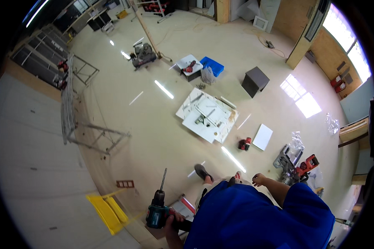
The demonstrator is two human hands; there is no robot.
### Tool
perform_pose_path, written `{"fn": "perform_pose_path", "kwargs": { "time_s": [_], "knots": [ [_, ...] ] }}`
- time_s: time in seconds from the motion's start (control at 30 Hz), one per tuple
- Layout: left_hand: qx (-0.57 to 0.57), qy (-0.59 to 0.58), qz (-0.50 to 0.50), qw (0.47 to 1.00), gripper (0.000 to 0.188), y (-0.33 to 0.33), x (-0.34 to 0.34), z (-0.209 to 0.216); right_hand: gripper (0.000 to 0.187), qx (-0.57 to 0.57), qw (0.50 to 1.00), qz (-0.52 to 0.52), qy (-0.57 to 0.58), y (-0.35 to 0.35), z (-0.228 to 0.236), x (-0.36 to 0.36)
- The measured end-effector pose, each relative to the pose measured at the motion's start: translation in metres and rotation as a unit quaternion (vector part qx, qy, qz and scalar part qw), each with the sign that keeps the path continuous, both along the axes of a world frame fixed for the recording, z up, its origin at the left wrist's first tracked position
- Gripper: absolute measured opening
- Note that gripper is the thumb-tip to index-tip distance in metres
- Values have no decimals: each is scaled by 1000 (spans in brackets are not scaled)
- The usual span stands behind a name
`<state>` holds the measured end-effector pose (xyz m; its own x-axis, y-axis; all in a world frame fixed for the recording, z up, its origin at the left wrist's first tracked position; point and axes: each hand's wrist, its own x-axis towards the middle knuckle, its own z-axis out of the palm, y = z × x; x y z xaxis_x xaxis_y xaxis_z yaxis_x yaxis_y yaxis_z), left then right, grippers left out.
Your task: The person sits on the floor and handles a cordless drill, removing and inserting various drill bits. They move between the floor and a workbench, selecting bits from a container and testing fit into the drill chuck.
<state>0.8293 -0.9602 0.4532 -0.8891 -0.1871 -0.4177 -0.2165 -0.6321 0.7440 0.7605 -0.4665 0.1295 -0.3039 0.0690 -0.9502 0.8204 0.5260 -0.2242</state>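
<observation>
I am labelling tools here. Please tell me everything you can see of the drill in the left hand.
The drill is a cordless type with a dark teal and black body that looks plastic. A long thin metal bit sticks out of its chuck, pointing up in the picture. The left hand grips its handle from below right. It is held high above the floor, beside a yellow ladder top.

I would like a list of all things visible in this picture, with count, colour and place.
drill: 1, teal and black, in left hand
ladder top: 1, yellow, lower left
white boards: a stack, white, floor centre
crate: 1, blue, upper centre
box: 1, dark grey, right of crate
compressor: 1, grey, upper centre
white panel: 1, white, floor right
red tool: 1, red, right
metal frame: 1, grey, left
left hand: gripping drill
right hand: empty, loosely curled
</observation>
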Motion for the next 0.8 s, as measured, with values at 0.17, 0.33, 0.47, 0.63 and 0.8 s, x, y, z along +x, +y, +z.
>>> {"fn": "perform_pose_path", "kwargs": {
  "time_s": [0.17, 0.33, 0.47, 0.63, 0.8],
  "knots": [
    [-25, 9, -136, 990, 27, -100, -165, -13, 29, -33, 978, -182, 96, -76, 18, -108],
    [77, 74, -221, 970, 29, -136, -331, -7, 29, -51, 958, -266, 99, -144, 1, -196],
    [40, 59, -249, 966, 30, -164, -439, -21, 28, -21, 966, -255, 30, -199, -25, -243],
    [-9, 48, -243, 969, 29, -231, -575, 1, 25, -80, 995, 7, -56, -285, -40, -347],
    [-48, 42, -290, 955, 28, -269, -700, 0, 24, -49, 965, -80, 245, -357, -5, -508]
  ]
}}
